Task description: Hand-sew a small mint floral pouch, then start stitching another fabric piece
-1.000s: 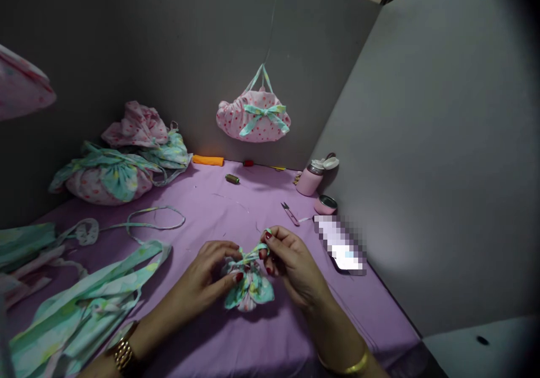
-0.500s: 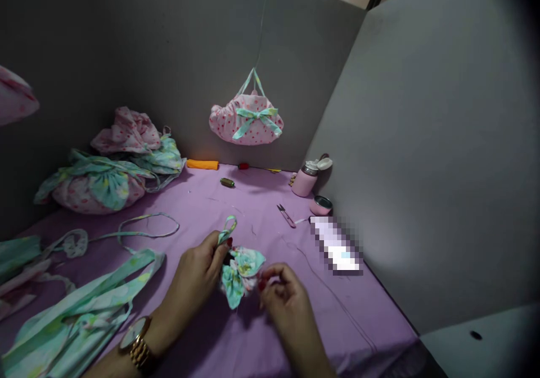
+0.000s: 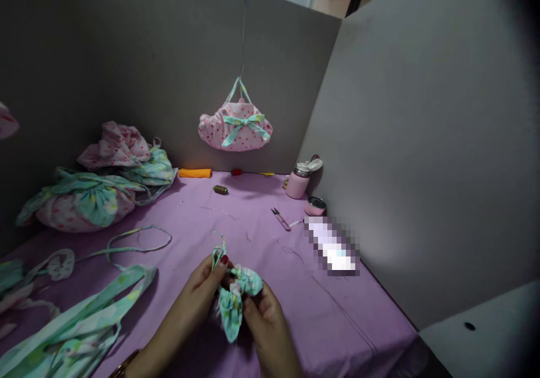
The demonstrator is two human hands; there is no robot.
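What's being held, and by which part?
A small cloth pouch: the left hand pinches it at the thin strap on top; the right hand holds its right side.

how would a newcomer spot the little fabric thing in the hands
Start at the purple tablecloth; look low in the middle, at the left hand and right hand. Between them is the small cloth piece, mint green with pale pink. Unlike the larger green fabric lying at left, it is held and gathered into petal-like lobes.

Cloth pc betw hands; snips behind, R.
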